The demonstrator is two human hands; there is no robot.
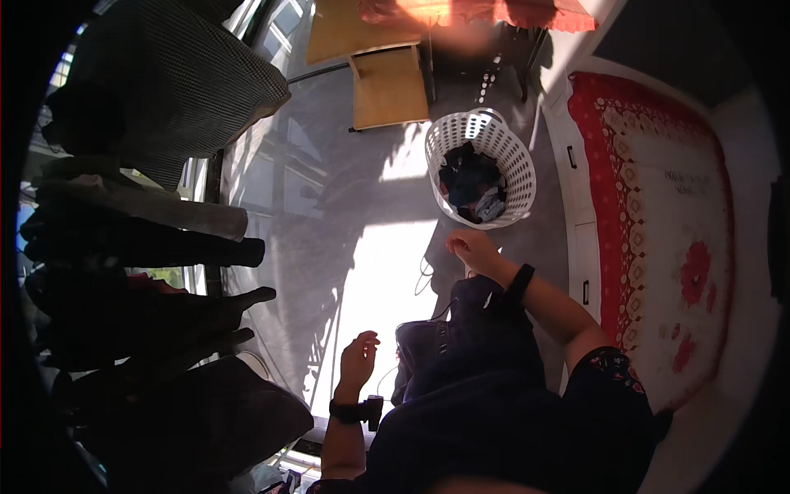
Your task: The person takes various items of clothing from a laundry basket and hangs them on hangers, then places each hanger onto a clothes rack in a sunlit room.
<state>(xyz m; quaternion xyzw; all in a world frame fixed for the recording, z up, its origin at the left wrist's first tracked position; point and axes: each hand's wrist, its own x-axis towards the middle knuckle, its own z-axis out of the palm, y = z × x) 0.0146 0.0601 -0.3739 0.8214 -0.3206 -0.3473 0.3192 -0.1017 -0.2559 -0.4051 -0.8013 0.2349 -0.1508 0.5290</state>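
Observation:
My right hand (475, 252) hangs just in front of a white plastic laundry basket (524, 176), apart from it. Its fingers are loosely curled, and I see nothing held in them. The perforated basket stands on the floor and contains a heap of dark clothes (469, 176) with a light grey-blue piece (491, 205) at the near side. Lower down, my left hand (359, 361) is raised over the sunlit floor beside my body. Its fingers are apart and slightly bent, holding nothing. Dark bands circle both wrists.
Dark garments (185, 247) and a checked cloth (203, 80) hang along the left by the windows. A wooden chair (390, 86) stands ahead. To the right, a red-edged floral cloth (673, 204) covers the top above white cabinets (580, 247). Thin cords (423, 278) lie near my legs.

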